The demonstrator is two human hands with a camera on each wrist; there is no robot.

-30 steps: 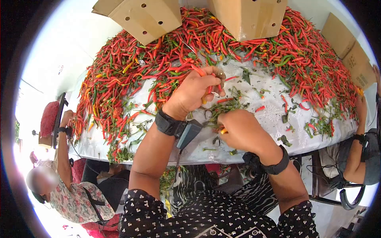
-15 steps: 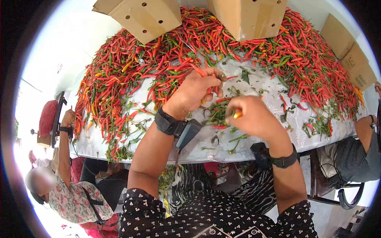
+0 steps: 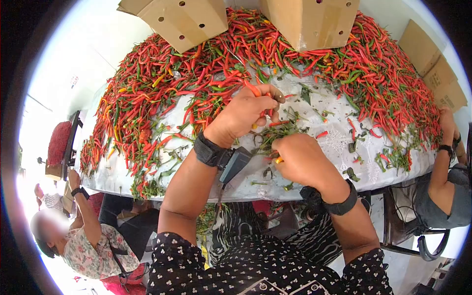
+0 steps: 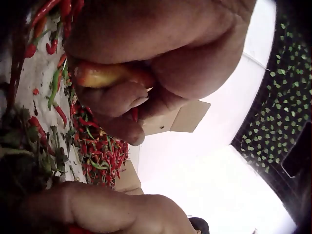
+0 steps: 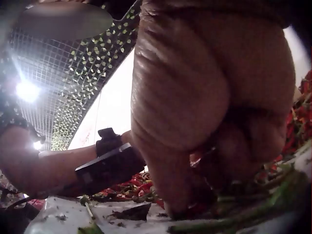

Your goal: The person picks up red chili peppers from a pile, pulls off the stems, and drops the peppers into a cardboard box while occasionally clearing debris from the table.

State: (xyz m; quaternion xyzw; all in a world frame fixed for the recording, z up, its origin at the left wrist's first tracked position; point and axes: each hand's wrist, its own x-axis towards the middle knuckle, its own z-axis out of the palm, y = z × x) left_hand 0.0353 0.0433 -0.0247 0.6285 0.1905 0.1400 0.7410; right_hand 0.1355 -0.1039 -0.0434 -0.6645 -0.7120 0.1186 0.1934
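Above the white-covered table, my left hand (image 3: 246, 113) grips several chili peppers, their red ends poking out past the thumb. In the left wrist view a yellow-and-red chili pepper (image 4: 109, 75) lies between its curled fingers. My right hand (image 3: 305, 160) is low at the near side of a small heap of green stems (image 3: 268, 140). Its fingers are curled round a chili pepper whose yellow-orange tip (image 3: 279, 160) shows beside them. The right wrist view has these fingers pointing down at the table, close to a green stem (image 5: 273, 204); the fingertips are mostly hidden.
A wide bank of red chili peppers (image 3: 147, 73) arcs round the table's far side, with two cardboard boxes (image 3: 184, 27) behind it. Loose stems and peppers (image 3: 398, 152) lie at the right. Other people sit at both ends, one with an arm (image 3: 442, 157) at the pile.
My right hand lifted slightly off the stems half a second ago and is now back down at them. My left hand has stayed nearly still. The person at left has drawn a hand back.
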